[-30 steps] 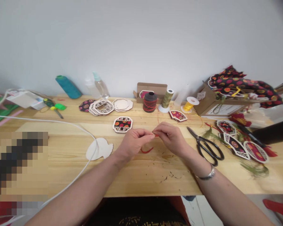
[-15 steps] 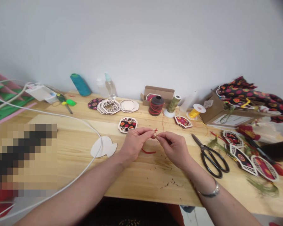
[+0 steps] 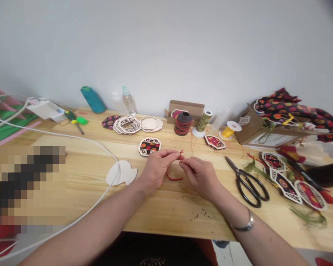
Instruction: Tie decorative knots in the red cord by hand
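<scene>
Over the middle of the wooden table, my left hand [image 3: 157, 167] pinches a thin red cord [image 3: 174, 178]; a short end pokes up above the fingertips and a longer tail hangs below. My right hand [image 3: 200, 173] is closed just beside it, thumb and forefinger pressed together near the cord. Whether it grips a part of the cord is too small to make out. Behind my left hand lies an octagonal patterned piece with a lattice frame [image 3: 150, 147]. Black-handled scissors [image 3: 249, 183] rest to the right of my right hand.
At the back stand a spool of dark red cord [image 3: 182, 125], a green thread spool [image 3: 204, 121] and a yellow one [image 3: 230, 130]. Stacked wooden frames [image 3: 129, 125] lie left of them. A white cable [image 3: 96, 139] crosses the left side. Several framed ornaments [image 3: 285, 186] lie right.
My right hand has shifted slightly left and down beside the left fingertips. My left hand keeps its pinch on the red cord. The view has moved very slightly.
</scene>
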A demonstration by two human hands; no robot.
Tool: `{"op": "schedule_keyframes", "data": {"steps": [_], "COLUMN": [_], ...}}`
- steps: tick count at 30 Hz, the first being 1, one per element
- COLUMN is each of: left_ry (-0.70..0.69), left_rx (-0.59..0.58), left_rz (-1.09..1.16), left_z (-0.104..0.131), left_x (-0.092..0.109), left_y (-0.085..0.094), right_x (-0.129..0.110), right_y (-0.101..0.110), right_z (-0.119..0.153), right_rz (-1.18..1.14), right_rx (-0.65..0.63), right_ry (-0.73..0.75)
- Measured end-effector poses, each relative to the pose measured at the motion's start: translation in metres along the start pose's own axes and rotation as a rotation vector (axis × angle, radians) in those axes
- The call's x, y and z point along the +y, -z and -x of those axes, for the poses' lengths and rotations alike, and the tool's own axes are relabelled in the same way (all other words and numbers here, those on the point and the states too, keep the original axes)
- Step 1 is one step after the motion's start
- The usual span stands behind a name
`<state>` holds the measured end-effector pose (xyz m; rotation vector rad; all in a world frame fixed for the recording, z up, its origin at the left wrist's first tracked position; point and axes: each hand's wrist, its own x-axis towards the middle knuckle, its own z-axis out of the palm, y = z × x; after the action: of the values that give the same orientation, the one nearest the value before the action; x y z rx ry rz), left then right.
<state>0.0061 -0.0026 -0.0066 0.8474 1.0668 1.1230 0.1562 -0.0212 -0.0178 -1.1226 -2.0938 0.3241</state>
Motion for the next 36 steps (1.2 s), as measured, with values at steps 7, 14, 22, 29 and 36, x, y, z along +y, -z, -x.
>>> {"op": "schedule_keyframes", "data": {"steps": [7,14,22,29,36], "left_ry": [0.085,0.029,0.091,0.034,-0.014], "left_rx": [-0.063,-0.085,-0.206,-0.245,-0.117], "left_rz": [0.133,0.037,-0.085,-0.179,-0.062], "left_z": [-0.001,0.002,0.006,0.008,0.008], "left_x": [0.001,0.000,0.001,0.002,0.004], "left_y": [0.002,0.001,0.001,0.001,-0.002], "right_x": [-0.005,0.002,0.002,0.002,-0.001], "right_y": [0.006,0.009,0.008,0.009,0.004], "right_z": [-0.001,-0.010,-0.012,-0.013,-0.011], "right_rz": [0.089,-0.253,-0.417,-0.691,-0.808], "right_rx": [-0.108,0.174,0.177,0.029,-0.088], "right_ry": [0.112,-0.181,-0.326,-0.497,-0.398]}}
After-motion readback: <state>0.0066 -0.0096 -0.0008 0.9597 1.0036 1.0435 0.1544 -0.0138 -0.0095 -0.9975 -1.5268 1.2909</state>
